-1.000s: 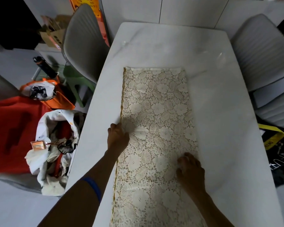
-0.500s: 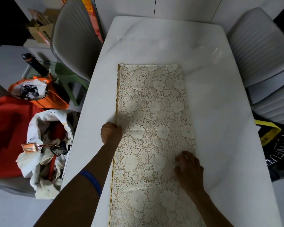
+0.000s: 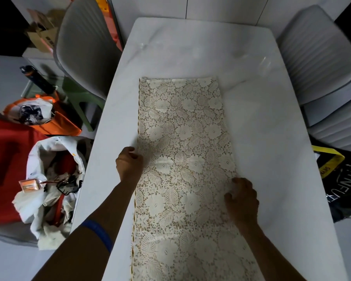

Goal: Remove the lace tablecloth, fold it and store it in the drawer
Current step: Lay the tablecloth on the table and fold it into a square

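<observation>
While the lace tablecloth (image 3: 182, 159) lies folded into a long strip down the white table (image 3: 272, 138), your left hand (image 3: 129, 164) pinches its left edge and your right hand (image 3: 242, 199), fingers curled, grips its right edge.

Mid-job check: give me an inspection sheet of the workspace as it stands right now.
Surface: white marble-look table, bare around the cloth.
Job's things: lace tablecloth folded into a long strip, lying flat; drawer not seen.
Clutter: nothing seen on the table.
Grippers: left hand pinches the strip's left edge; right hand grips its right edge.
Cables: nothing seen.
Surroundings: grey chair at left, another grey chair at right; orange bag and white bag on the floor.
</observation>
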Motion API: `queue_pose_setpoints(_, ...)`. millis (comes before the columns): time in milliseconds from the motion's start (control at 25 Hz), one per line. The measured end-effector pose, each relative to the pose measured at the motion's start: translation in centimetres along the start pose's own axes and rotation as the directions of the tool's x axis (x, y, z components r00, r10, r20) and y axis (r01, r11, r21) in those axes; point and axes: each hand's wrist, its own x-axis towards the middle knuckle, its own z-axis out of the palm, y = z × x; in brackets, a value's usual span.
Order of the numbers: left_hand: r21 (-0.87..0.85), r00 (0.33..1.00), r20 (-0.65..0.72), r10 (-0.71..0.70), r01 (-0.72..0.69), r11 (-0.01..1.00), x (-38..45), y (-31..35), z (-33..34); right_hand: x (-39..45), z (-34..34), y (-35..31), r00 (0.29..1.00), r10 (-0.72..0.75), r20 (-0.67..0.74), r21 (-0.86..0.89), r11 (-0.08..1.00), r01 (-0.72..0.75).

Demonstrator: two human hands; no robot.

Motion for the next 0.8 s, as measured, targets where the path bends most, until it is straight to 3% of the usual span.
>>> queue_pose_setpoints(200,0.171,0.960,-0.074,0.270,-0.255,0.952,0.1,0.4,0.6,1.3,-0.8,1.0,0.999,0.014,0.045,0.040,0.999,-0.016)
queue_pose_setpoints(320,0.230,0.925,-0.114,0.362,-0.330,0.916,-0.5,0.7,0.6,1.2,-0.5,1.1,0.998,0.035,0.046,0.023,0.999,-0.036)
queue_pose_setpoints(400,0.159,0.943,-0.071,0.326,-0.311,0.937,-0.5,0.7,0.9,0.9,-0.1,1.1,0.998,0.038,0.039,0.018,0.999,-0.039)
queue_pose_setpoints(640,-0.121,0.996,0.059,0.072,-0.065,0.991,1.8,1.3,2.0,1.0,0.5,1.9,1.000,0.030,0.001,0.086,0.996,-0.030)
queue_pose_setpoints(720,-0.125,0.999,0.045,-0.010,0.016,0.992,2.3,1.6,2.0,0.7,0.7,2.2,1.000,0.009,0.008,0.051,0.999,-0.010)
queue_pose_setpoints(800,-0.013,1.000,0.026,-0.006,0.006,1.000,2.0,1.4,1.4,0.5,0.9,2.4,1.000,-0.008,0.019,0.047,0.999,0.007)
